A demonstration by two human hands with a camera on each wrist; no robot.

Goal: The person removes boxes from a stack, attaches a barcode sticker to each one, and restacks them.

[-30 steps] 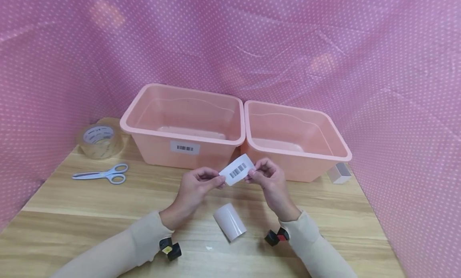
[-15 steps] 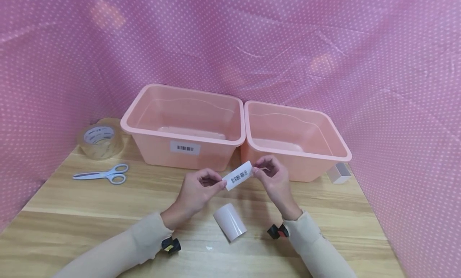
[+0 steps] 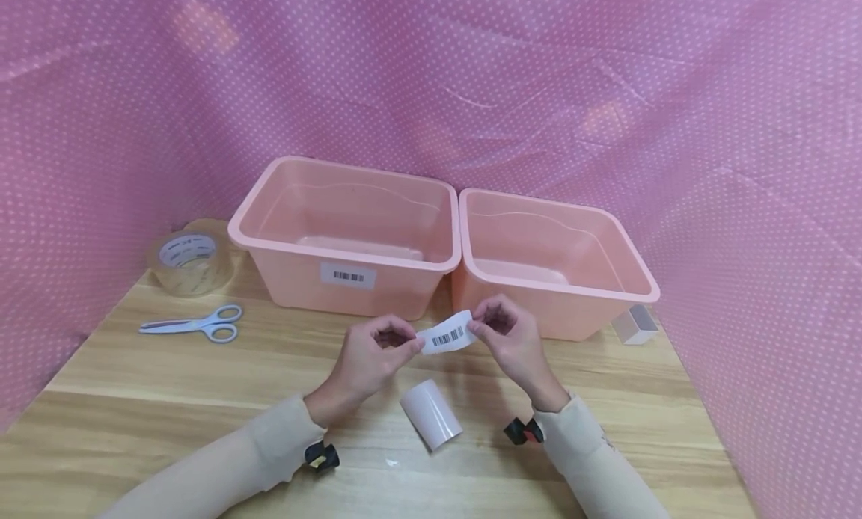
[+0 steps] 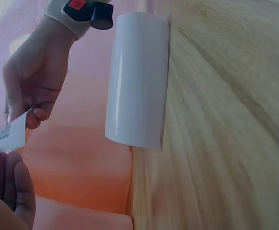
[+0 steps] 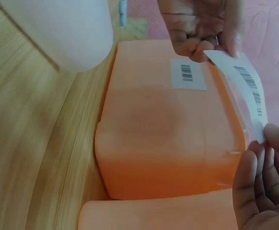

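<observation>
Between both hands, above the table, stretches a white barcode label (image 3: 446,334), slightly bowed. My left hand (image 3: 369,358) pinches its left end between thumb and fingers. At the other end, my right hand (image 3: 513,345) pinches the label's upper right corner. The right wrist view shows the label (image 5: 245,86) curving from one hand to the other. Behind it stand two pink plastic bins; the left bin (image 3: 296,280) carries a similar barcode label (image 3: 347,275) on its front, while the front of the right bin (image 3: 559,315) is partly covered by my right hand.
A curled, glossy pale sheet (image 3: 431,415) lies on the wooden table (image 3: 202,407) below the hands. To the left are light blue scissors (image 3: 195,324) and a roll of clear packing tape (image 3: 191,265). A small white box (image 3: 635,325) sits beside the right bin. Pink dotted cloth (image 3: 431,78) surrounds the table.
The label has dropped slightly, tilted toward level and bowed between the hands. My right hand has shifted its pinch to the label's upper right corner. The bins and tools have stayed put.
</observation>
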